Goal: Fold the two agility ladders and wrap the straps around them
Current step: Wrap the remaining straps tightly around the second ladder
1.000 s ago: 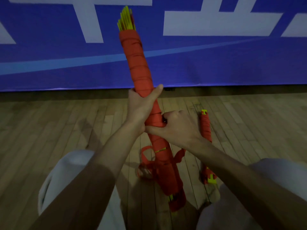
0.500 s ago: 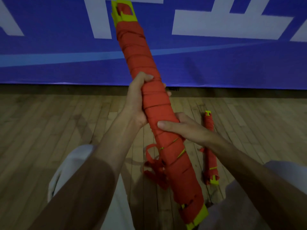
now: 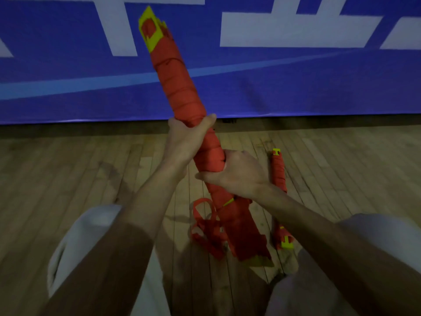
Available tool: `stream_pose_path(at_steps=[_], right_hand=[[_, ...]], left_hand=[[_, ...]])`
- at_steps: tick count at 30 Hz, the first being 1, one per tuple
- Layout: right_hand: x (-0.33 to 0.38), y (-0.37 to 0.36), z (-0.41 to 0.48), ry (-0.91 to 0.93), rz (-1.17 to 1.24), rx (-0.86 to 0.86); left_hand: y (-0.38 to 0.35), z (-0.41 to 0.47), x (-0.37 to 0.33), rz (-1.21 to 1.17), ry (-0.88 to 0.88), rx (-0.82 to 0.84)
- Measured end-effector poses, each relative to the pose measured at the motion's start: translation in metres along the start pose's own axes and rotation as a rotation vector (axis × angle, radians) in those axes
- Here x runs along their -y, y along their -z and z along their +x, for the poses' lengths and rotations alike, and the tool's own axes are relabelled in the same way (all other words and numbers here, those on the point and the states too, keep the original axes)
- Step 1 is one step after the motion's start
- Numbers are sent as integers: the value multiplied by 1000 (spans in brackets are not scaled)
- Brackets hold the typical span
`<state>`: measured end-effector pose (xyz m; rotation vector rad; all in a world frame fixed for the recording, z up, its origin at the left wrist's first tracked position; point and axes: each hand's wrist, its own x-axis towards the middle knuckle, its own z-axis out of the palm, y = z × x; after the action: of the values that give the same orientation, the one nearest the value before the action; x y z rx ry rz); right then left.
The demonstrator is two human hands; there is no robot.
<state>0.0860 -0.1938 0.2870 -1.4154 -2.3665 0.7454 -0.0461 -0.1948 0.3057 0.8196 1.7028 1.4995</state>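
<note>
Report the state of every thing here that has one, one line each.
Held ladder bundle: folded, strap-wrapped along most of its length, tilted upward.
Loose strap: unwound loops hanging at the bundle's lower end.
Second ladder bundle: wrapped, lying on the wooden floor, untouched.
Left hand: grips the held bundle, higher up.
Right hand: grips it just below.

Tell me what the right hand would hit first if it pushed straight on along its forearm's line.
The bundle, which the right hand grips. Just beyond it, up and to the left, probably comes the left hand, though depth is unclear.
</note>
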Motion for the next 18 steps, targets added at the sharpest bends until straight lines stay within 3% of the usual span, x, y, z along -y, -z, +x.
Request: stream_pose_path(at_steps=[4,9,13,18], right_hand=[[0,-8,0,147,-362,-69],[-2,-1,-4,459,-382,-75],[-5,6,-4,488,-146,-20],[2,7,-7,293,435,358]], left_hand=[[-3,-1,7,-154,85,-98],[14,-1,1,-270,118,-42],[30,-4,-10,-371,206,242],[37,-11,-16,-645,155,563]])
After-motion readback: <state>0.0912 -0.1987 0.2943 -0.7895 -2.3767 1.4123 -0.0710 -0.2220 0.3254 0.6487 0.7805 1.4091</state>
